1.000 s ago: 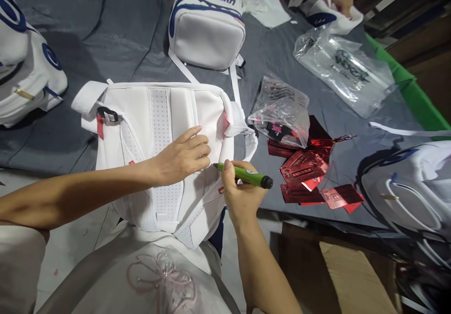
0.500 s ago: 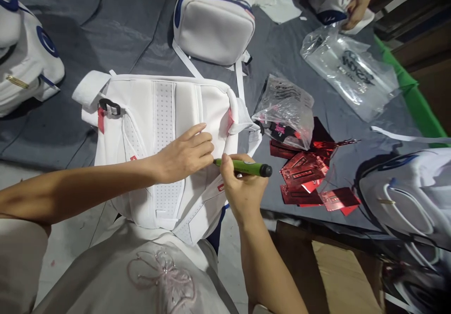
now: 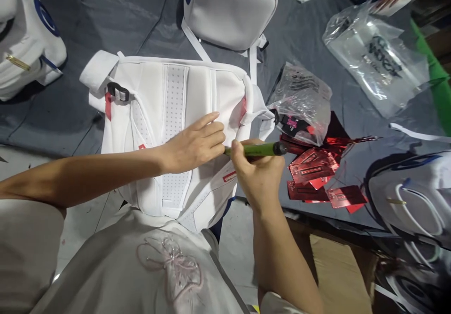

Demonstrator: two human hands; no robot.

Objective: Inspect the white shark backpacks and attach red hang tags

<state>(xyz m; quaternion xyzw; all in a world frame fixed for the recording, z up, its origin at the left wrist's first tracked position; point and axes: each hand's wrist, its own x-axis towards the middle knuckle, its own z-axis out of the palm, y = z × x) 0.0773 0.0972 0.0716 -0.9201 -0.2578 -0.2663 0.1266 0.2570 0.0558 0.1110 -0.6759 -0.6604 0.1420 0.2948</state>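
Observation:
A white backpack (image 3: 197, 93) lies with its strap side up at the table's front edge. My left hand (image 3: 195, 147) rests on its back panel, palm down, fingers stretched toward the right. My right hand (image 3: 259, 168) grips a green pen (image 3: 260, 149), whose tip points left and meets the bag beside my left fingertips. The exact contact of the tip is hidden by the fingers. A black buckle (image 3: 118, 91) shows on the bag's left strap.
Red tags (image 3: 313, 166) and a clear bag with dark items (image 3: 303, 100) lie to the right. Other white bags stand at the left, the back (image 3: 230, 11) and the right (image 3: 412, 196). At the top right, another person's hand touches a bag near a plastic sleeve (image 3: 380, 60).
The view has shifted, so the bags and tags sit farther right and the front bag higher. The green pen is tilted more level in my right hand. My left hand still lies on the bag.

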